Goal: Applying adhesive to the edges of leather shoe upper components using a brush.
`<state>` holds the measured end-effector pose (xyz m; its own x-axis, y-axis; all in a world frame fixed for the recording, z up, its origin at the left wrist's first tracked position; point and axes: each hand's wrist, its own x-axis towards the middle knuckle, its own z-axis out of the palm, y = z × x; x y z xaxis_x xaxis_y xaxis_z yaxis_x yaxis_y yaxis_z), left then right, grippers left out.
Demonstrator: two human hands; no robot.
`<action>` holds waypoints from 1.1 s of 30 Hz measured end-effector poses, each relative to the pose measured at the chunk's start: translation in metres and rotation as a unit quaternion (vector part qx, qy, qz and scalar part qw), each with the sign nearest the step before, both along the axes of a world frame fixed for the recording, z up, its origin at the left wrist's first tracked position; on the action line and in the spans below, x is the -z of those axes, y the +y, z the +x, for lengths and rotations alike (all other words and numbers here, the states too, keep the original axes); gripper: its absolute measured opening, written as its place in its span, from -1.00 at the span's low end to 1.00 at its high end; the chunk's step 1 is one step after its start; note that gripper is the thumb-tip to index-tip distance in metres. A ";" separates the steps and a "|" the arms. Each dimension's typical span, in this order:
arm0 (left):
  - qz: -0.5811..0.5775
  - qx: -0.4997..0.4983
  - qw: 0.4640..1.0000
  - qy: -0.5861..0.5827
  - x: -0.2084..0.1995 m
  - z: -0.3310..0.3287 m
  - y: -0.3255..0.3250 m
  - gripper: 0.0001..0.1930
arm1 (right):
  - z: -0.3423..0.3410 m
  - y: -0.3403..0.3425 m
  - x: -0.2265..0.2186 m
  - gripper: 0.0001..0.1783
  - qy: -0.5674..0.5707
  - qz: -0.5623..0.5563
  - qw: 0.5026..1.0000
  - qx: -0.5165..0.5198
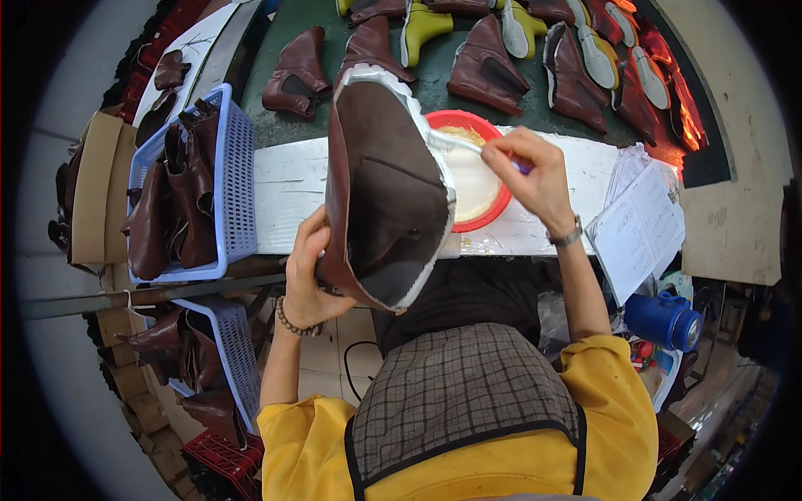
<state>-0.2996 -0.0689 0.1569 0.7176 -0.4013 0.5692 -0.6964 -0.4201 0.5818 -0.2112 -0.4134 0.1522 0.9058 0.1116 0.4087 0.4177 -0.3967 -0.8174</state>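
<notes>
My left hand [306, 280] grips a dark brown leather boot upper [393, 179] from its left side, thumb and fingers around the leather. The open underside of the upper faces me, its dark lining showing. A band of wet white paste runs along its rim. My right hand [533, 171] is closed on a small brush [461, 142] with a white and purple handle. The brush head touches the right edge of the upper. Behind the upper stands a red bowl [503, 203] of white paste [474, 179], partly hidden by it.
Brown boot uppers [489, 71] and yellow-green boot forms [428, 32] lie on the green surface [242, 129] beyond. At left, a blue basket [224, 184] holds several uppers, with another blue basket [238, 359] below. Papers [639, 225] and a blue jug [662, 321] are at right.
</notes>
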 end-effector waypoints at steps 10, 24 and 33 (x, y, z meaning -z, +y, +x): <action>0.007 -0.135 0.990 0.047 -0.014 -0.008 -0.009 0.28 | -0.008 -0.004 -0.014 -0.79 -0.084 0.023 0.996 -0.033; -0.091 -0.099 0.985 -0.111 0.016 0.025 -0.013 0.17 | -0.022 0.005 -0.023 -0.77 -0.131 0.030 0.991 -0.001; 0.012 -0.157 0.948 -0.277 -0.013 0.056 -0.034 -0.09 | -0.060 0.015 -0.025 -0.80 0.016 0.034 0.991 -0.131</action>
<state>-0.2437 -0.1026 0.1696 0.3979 -0.2352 0.8868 -0.7308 -0.6656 0.1514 -0.2710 -0.3985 0.1769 0.8622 0.3174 0.3949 0.4722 -0.2210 -0.8533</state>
